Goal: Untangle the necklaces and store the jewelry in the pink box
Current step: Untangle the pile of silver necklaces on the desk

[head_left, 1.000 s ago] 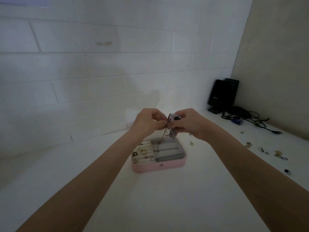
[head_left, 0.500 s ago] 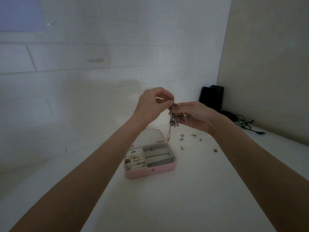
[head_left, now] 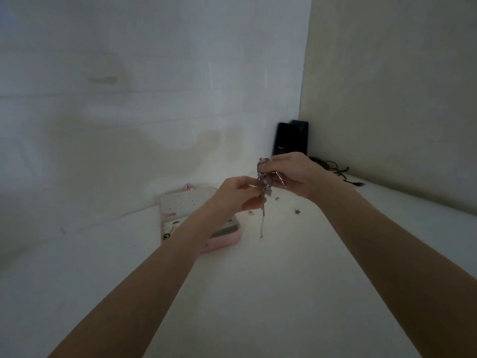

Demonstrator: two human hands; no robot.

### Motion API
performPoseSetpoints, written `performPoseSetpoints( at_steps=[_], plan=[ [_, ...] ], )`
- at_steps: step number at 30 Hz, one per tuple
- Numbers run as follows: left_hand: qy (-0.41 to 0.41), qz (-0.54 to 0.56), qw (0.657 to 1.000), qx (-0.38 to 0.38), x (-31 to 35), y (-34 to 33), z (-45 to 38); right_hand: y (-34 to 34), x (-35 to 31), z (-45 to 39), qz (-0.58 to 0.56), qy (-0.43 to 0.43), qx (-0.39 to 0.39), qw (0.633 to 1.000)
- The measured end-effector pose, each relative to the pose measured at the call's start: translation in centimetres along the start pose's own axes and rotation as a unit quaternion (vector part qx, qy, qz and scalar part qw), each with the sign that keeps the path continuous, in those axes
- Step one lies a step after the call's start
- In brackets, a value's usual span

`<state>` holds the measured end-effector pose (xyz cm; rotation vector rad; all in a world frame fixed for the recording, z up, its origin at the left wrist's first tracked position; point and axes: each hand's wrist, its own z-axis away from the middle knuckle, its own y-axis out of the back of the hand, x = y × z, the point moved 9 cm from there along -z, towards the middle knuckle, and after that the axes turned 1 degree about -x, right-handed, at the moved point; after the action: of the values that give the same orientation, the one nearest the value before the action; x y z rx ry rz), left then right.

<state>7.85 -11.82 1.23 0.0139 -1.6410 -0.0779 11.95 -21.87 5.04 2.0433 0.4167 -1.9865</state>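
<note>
- right hand [head_left: 294,174] pinches the top of the necklace tangle [head_left: 264,180], holds it up over the table [head_left: 258,280]
- left hand [head_left: 238,196] just below and left of the clump, fingertips closed on a strand at its lower edge
- loose chain end [head_left: 262,223] hangs straight down from the clump, long axis vertical, tip clear of the table as far as I can tell
- pink box [head_left: 227,240] open, low left, partly behind left forearm; left hand is the nearer one
- small jewelry bits [head_left: 297,211] lie on the table right of the box
- judgement: still untangling, nothing from this clump stored
</note>
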Motion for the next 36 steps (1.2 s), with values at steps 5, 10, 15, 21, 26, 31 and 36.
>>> performPoseSetpoints(
  at_steps=[5,10,15,21,26,31,36],
  plan=[
    [0.05,0.012,0.998,-0.022,-5.2,-2.2,0.8,1.2,5.9,2.0,0.079,-0.075,-0.025,0.994],
    [-0.03,-0.202,0.978,0.04,-6.2,-2.0,-0.1,2.9,9.1,2.3,0.121,-0.099,0.017,0.988],
    [-0.074,-0.346,0.931,0.084,-6.2,-2.3,-1.1,4.4,10.4,1.7,0.154,-0.072,0.065,0.983],
    [-0.092,-0.331,0.934,0.099,-6.7,-2.9,-2.2,6.7,11.0,1.1,0.302,-0.031,0.147,0.942],
    [-0.082,-0.293,0.946,0.11,-7.4,-3.0,-3.3,7.2,10.4,0.7,0.381,0.019,0.172,0.908],
    [-0.08,-0.268,0.953,0.118,-7.7,-2.7,-4.2,7.4,10.9,-0.2,0.386,0.039,0.182,0.903],
    [-0.082,-0.19,0.969,0.138,-7.9,-1.8,-4.5,8.2,11.2,-0.8,0.325,0.079,0.21,0.919]
  ],
)
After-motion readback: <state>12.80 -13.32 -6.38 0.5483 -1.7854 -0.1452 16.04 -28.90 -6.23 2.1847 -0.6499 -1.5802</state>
